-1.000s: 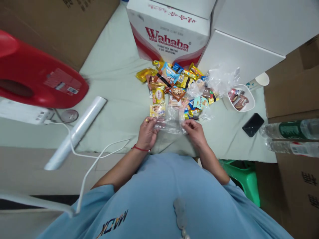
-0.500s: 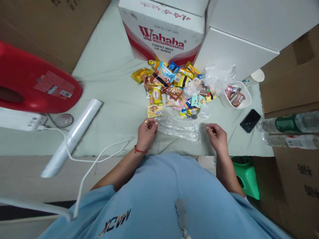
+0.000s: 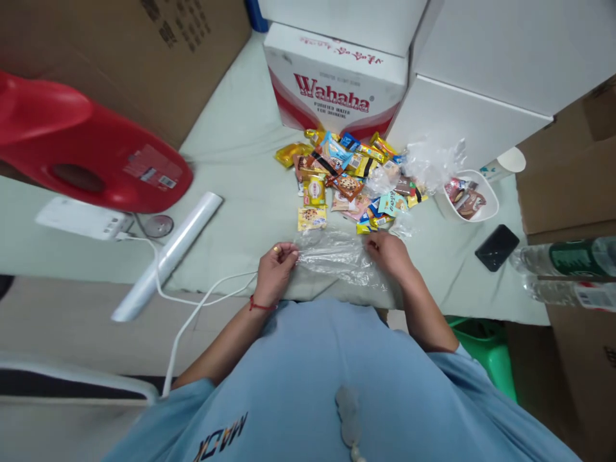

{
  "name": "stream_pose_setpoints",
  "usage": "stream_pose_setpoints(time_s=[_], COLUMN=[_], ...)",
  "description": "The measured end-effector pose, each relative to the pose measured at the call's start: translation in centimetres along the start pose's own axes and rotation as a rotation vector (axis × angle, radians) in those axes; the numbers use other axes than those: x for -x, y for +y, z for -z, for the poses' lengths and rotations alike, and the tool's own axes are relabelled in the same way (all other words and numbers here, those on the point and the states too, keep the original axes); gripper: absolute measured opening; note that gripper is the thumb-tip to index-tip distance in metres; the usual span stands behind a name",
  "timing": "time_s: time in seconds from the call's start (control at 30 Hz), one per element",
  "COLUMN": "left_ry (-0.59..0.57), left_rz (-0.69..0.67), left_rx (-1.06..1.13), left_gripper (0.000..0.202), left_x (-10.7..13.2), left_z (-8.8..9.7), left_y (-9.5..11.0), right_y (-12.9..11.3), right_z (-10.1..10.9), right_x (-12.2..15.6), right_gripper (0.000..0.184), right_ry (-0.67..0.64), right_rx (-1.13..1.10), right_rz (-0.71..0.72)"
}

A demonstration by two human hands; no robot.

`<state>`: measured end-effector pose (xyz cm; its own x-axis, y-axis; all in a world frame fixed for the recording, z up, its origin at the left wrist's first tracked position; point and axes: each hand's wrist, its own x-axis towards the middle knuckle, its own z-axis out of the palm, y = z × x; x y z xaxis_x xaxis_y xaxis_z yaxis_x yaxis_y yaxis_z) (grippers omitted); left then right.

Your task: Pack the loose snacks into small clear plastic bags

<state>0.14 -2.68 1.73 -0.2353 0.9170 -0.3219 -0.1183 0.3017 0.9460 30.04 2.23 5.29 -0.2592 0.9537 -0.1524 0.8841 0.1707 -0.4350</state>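
A clear plastic bag (image 3: 332,256) lies flattened along the table's near side, between my two hands. My left hand (image 3: 278,268), with a ring and a red bracelet, pinches the bag's left end between thumb and fingers. At the bag's upper right edge, my right hand (image 3: 387,251) has its fingers pressed together on the plastic. Just beyond the bag is a heap of small wrapped snacks (image 3: 347,186) in yellow, brown, blue and pink packets. A yellow cookie packet (image 3: 312,219) lies nearest the left hand. Crumpled clear plastic (image 3: 433,160) sits on the heap's right side.
Behind the snacks stands a Wahaba-style printed water carton (image 3: 337,83). To the right are a white bowl (image 3: 489,204) holding packets, a paper cup (image 3: 505,164), a black phone (image 3: 497,248) and bottles (image 3: 568,258). Leftward lie a plastic-film roll (image 3: 168,256), a white cable (image 3: 192,301) and a red jug (image 3: 101,160).
My right hand has moved left onto the bag, where it was apart from it before. My left hand keeps its pinch. The whole view has shifted somewhat.
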Motion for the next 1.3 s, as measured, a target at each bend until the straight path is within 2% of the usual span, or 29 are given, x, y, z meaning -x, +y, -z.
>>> stream_pose_setpoints(time_s=[0.1, 0.17, 0.23, 0.3, 0.4, 0.47, 0.57, 0.73, 0.83, 0.9, 0.97, 1.03, 1.13, 1.23, 1.3], left_ry=[-0.023, -0.097, -0.175, -0.217, -0.239, -0.258, -0.282, -0.261, -0.23, -0.183, -0.143, -0.133, -0.162, -0.198, -0.196], left_rz=[-0.007, -0.062, -0.11, -0.088, 0.019, 0.089, 0.131, 0.094, 0.044, 0.016, -0.005, -0.029, -0.09, -0.168, -0.258], left_rx=[-0.069, -0.104, -0.046, 0.087, 0.233, 0.267, 0.248, 0.267, 0.28, 0.291, 0.319, 0.336, 0.305, 0.192, 0.064], left_gripper=[0.031, 0.033, 0.038, 0.041, 0.051, 0.058, 0.05, 0.042, 0.041, 0.043, 0.044, 0.045, 0.042, 0.033, 0.022], left_x=[0.3, 0.3, 0.0, -0.8, -2.6, -3.8, -4.9, -4.2, -3.5, -3.2, -3.1, -3.1, -2.9, -2.5, -2.1], left_z=[1.1, 1.3, 1.0, 0.1, -1.7, -2.9, -3.9, -4.8, -5.5, -6.0, -6.5, -6.7, -6.7, -6.3, -5.9], left_y=[0.0, 0.2, 0.7, 1.3, 2.5, 3.2, 3.9, 3.6, 3.0, 2.6, 2.2, 1.8, 1.3, 1.0, 0.9], right_y=[0.7, 0.8, 0.7, 0.5, 0.2, 0.1, 0.5, 1.7, 0.9, -0.8, -3.1, -5.2, -7.5, -8.3, -8.4], right_z=[-0.1, 0.3, 1.1, 2.0, 3.3, 4.1, 5.2, 6.2, 6.3, 5.9, 4.9, 3.3, 0.5, -1.7, -2.7], right_x=[1.4, 2.2, 2.7, 2.9, 2.5, 2.2, 1.5, -0.7, -1.6, -1.5, -1.0, -0.5, -0.7, -1.9, -2.7], right_gripper=[0.013, 0.015, 0.017, 0.019, 0.022, 0.023, 0.024, 0.024, 0.029, 0.031, 0.025, 0.022, 0.027, 0.043, 0.052], right_ry=[0.174, 0.288, 0.357, 0.38, 0.395, 0.396, 0.393, 0.425, 0.501, 0.596, 0.637, 0.562, 0.413, 0.349, 0.273], right_rx=[-0.172, -0.237, -0.25, -0.239, -0.196, -0.158, -0.099, -0.05, -0.141, -0.243, -0.35, -0.463, -0.65, -0.81, -0.881], right_rz=[0.097, 0.137, 0.175, 0.217, 0.28, 0.32, 0.354, 0.355, 0.304, 0.221, 0.139, 0.088, -0.016, -0.191, -0.258])
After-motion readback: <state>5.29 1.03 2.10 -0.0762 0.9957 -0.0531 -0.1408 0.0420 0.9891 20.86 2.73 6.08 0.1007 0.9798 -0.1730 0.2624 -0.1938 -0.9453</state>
